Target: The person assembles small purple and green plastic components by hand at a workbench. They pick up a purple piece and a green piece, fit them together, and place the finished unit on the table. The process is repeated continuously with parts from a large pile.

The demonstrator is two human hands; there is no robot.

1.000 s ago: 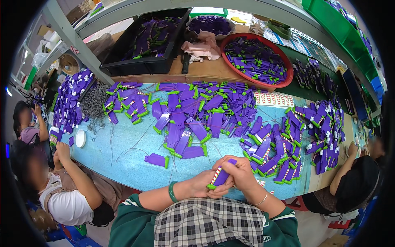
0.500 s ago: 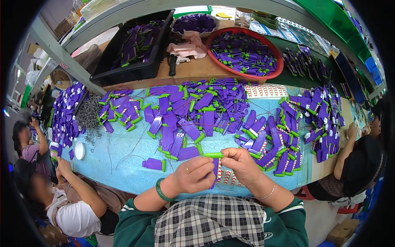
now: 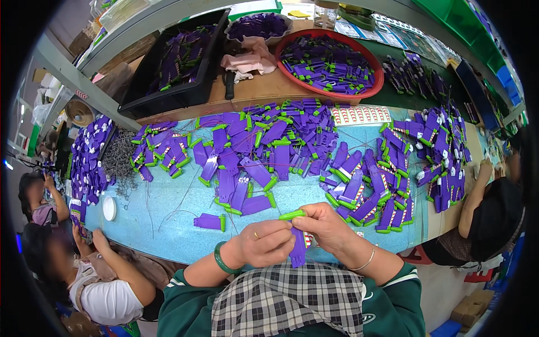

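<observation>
Both my hands hold a flat purple plastic piece [image 3: 298, 251] with a green end bar, close to the table's front edge. My left hand [image 3: 266, 242] is closed, its thumb and forefinger pinching at the bar's left end. My right hand [image 3: 325, 226] pinches the bar's other end between thumb and fingers. The purple part hangs below the bar, and red-and-white stripes show along its right side. Just beyond my hands lie several like pieces [image 3: 256, 203] on the blue tabletop [image 3: 168, 216]. My fingers hide part of the held piece.
Heaps of purple-and-green pieces [image 3: 365, 185] spread over the table. Behind stand a black tray [image 3: 126, 104], a red basin [image 3: 377, 90] and a striped sticker sheet [image 3: 362, 115]. A white lid [image 3: 109, 208] lies left, near wiry grey parts [image 3: 118, 160]. People sit at both sides.
The held piece has turned slightly: its green bar now tilts, and more of the purple part shows below my fingers. Both hands keep their grip. The view has shifted a little.
</observation>
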